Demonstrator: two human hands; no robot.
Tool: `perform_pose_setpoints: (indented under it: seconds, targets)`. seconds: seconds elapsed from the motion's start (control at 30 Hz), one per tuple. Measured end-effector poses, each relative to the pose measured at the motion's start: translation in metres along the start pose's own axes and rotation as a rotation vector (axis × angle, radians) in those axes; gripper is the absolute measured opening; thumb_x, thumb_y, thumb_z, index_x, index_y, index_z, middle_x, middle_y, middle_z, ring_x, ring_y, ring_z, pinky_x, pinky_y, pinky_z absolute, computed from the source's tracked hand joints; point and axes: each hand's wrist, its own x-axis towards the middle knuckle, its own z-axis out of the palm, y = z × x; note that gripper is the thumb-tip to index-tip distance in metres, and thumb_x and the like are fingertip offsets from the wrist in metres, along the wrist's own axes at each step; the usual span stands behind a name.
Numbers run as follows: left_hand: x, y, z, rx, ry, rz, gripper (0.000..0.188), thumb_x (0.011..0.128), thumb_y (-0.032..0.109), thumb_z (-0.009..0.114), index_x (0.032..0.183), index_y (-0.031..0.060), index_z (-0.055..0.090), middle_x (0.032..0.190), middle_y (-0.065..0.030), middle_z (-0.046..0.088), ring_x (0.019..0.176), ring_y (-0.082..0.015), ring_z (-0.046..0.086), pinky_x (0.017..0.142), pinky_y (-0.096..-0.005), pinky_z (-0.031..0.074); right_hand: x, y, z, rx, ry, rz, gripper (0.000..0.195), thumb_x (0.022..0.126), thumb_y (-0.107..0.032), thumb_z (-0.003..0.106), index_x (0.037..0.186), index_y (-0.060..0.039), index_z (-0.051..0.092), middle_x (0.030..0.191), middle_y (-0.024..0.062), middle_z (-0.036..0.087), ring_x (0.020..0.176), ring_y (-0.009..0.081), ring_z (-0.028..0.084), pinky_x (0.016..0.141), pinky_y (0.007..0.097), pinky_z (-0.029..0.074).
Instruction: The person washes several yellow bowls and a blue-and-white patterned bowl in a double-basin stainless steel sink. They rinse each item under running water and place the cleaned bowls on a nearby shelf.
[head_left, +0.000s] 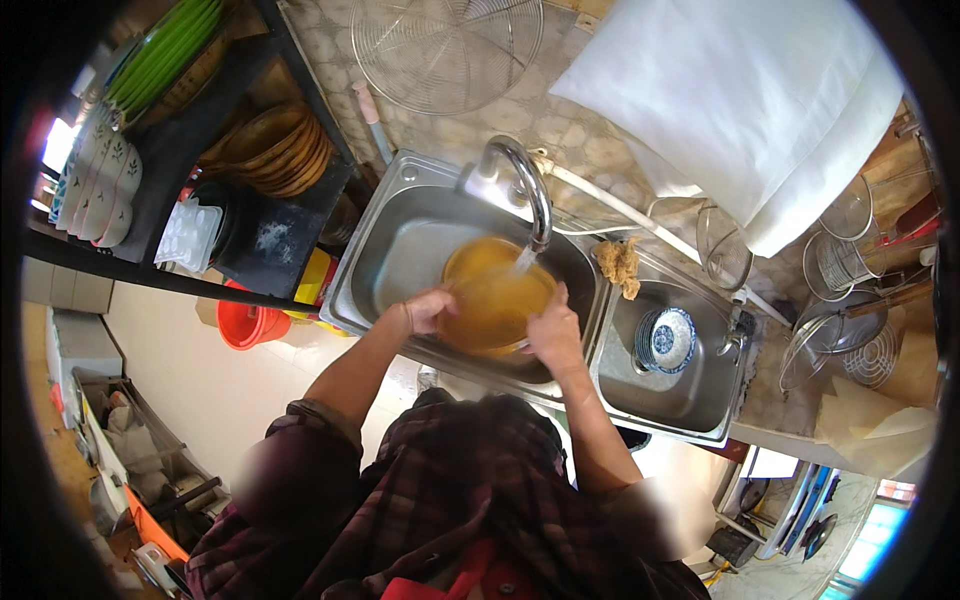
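Observation:
An amber-brown round bowl or basin (491, 311) sits low in the larger basin of a stainless steel sink (390, 247). Water pours into it from a curved chrome faucet (536, 202). My left hand (431, 310) is at the bowl's left rim, its fingers partly blurred. On the right side, my right hand (556, 330) grips the rim with the thumb and index finger pointing up along it. The bowl's underside and some of my fingers are hidden.
Blue-and-white bowls (667, 340) are stacked in the smaller sink basin (622, 382). A tan scrubbing cloth (619, 266) lies on the divider's back end. Left stands a black shelf (277, 240) with brown bowls (274, 154); a red bucket (251, 319) is below. Wire strainers (832, 262) hang right.

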Motion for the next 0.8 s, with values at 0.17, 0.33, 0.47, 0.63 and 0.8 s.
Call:
perform_pose_setpoints:
  seconds: [0.17, 0.33, 0.47, 0.63, 0.8]
  targets:
    - [-0.025, 0.067, 0.002, 0.277, -0.096, -0.154, 0.067, 0.103, 0.046, 0.045, 0.149, -0.0018, 0.037, 0.111, -0.0221, 0.068, 0.083, -0.0331, 0.073, 0.077, -0.047, 0.063, 0.036, 0.067, 0.01, 0.877, -0.427, 0.281, 0.046, 0.099, -0.003, 0.041, 0.144, 0.0087, 0.038, 0.127, 0.0295, 0.061, 0.101, 0.044, 0.07, 0.077, 0.0536, 0.066]
    - [-0.042, 0.114, 0.02, 0.677, 0.235, -0.147, 0.093, 0.099, 0.075, 0.031, 0.136, -0.0078, 0.051, 0.086, -0.022, 0.07, 0.065, -0.0279, 0.071, 0.056, -0.0361, 0.059, 0.032, 0.088, 0.055, 1.246, -0.728, 0.519, 0.039, 0.106, -0.012, 0.041, 0.139, 0.0075, 0.05, 0.131, 0.0327, 0.058, 0.11, 0.0485, 0.065, 0.081, 0.0438, 0.066]
    - [-0.067, 0.114, 0.016, 0.837, 0.239, -0.129, 0.092, 0.098, 0.078, 0.03, 0.112, -0.0055, 0.067, 0.081, -0.0179, 0.069, 0.058, -0.0215, 0.067, 0.044, -0.0276, 0.045, -0.008, 0.06, 0.064, 1.409, -0.814, 0.596, 0.04, 0.101, -0.012, 0.054, 0.138, 0.0043, 0.053, 0.129, 0.0297, 0.06, 0.106, 0.0448, 0.067, 0.079, 0.0375, 0.066]
    - [-0.152, 0.128, 0.042, 0.619, 0.288, -0.074, 0.06, 0.099, 0.053, 0.052, 0.118, -0.0024, 0.064, 0.086, -0.0169, 0.07, 0.056, -0.0197, 0.067, 0.043, -0.0272, 0.049, -0.025, -0.004, 0.052, 0.701, -0.42, 0.152, 0.061, 0.099, -0.016, 0.06, 0.154, -0.0044, 0.036, 0.136, 0.0222, 0.059, 0.113, 0.0318, 0.067, 0.096, 0.0419, 0.056]
    - [-0.231, 0.101, 0.0, 0.457, 0.58, 0.256, 0.042, 0.088, 0.009, 0.062, 0.128, -0.0035, 0.056, 0.092, -0.0143, 0.069, 0.063, -0.0212, 0.069, 0.043, -0.0283, 0.052, -0.008, -0.064, 0.059, 0.419, -0.262, -0.495, 0.073, 0.101, -0.01, 0.059, 0.16, 0.001, 0.017, 0.122, 0.0201, 0.061, 0.096, 0.0313, 0.072, 0.077, 0.0407, 0.064]
